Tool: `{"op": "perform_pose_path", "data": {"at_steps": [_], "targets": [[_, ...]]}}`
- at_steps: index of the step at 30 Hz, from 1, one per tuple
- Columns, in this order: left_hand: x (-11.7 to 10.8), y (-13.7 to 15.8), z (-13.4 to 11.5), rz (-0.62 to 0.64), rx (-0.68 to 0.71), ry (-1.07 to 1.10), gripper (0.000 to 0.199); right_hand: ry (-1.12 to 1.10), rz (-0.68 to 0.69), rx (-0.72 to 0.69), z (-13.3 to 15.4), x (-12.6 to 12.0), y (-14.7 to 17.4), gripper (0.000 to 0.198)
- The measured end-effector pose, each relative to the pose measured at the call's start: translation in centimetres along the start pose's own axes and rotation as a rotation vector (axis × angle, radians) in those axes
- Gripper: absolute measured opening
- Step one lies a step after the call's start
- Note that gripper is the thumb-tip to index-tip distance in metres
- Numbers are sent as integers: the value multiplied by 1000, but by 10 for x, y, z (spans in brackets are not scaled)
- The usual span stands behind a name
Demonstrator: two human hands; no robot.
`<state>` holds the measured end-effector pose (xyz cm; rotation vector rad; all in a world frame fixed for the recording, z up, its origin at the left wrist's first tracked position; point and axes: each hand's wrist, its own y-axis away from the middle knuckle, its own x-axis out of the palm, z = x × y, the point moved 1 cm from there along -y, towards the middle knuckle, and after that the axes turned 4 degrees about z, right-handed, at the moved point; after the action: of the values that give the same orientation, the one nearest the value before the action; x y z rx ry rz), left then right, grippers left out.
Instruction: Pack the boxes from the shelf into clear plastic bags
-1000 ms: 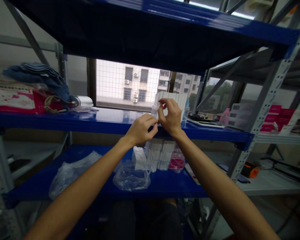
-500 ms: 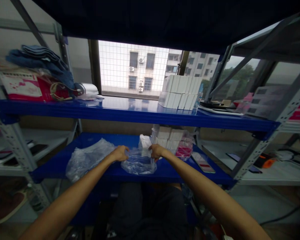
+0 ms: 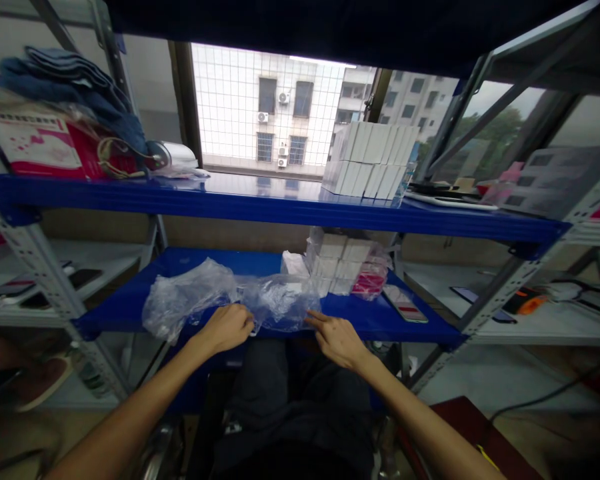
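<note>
A clear plastic bag (image 3: pixel 279 303), crumpled and shiny, lies near the front of the blue lower shelf (image 3: pixel 210 253) between my two hands. My left hand (image 3: pixel 230 327) is closed at its near left corner, with the fingers curled on the film. At the bag's right edge, my right hand (image 3: pixel 337 337) has its fingers stretched out and touching the plastic; the thumb side is partly hidden. A larger crumpled clear plastic bag (image 3: pixel 187 297) lies to the left. Behind the middle bag stands a white box (image 3: pixel 295 263), beside stacked white boxes (image 3: pixel 337 260) in clear wrap.
A pink wrapped pack (image 3: pixel 369 280) and a phone (image 3: pixel 405 303) lie to the right. Above, the blue upper shelf (image 3: pixel 260 200) carries rows of white boxes (image 3: pixel 370 160), a red and white carton (image 3: pixel 45 147) and folded denim (image 3: pixel 80 93). Metal posts stand at both sides.
Both hands have drawn back toward my body, the right one with its fingers straighter. The middle bag now lies flatter and wider. My view has tilted down slightly.
</note>
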<state>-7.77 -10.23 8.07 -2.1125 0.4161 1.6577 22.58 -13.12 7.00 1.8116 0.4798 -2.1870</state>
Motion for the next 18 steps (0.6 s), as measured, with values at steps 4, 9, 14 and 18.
{"op": "perform_pose_path", "data": {"at_steps": [4,9,14,18], "targets": [[5,-15,-23,-186,121,-18,29,-15,-72,-39,0,-5,-3,38],[16,-55,-32,-279,94,-5,51,8,-242,-91,14,-23,-43,46],[59,-86,-12,81,-159,-52,76,33,-27,105,11,30,-77,70],[70,-92,4,161,-264,-10,95,-10,46,214,-9,59,-81,70]]}}
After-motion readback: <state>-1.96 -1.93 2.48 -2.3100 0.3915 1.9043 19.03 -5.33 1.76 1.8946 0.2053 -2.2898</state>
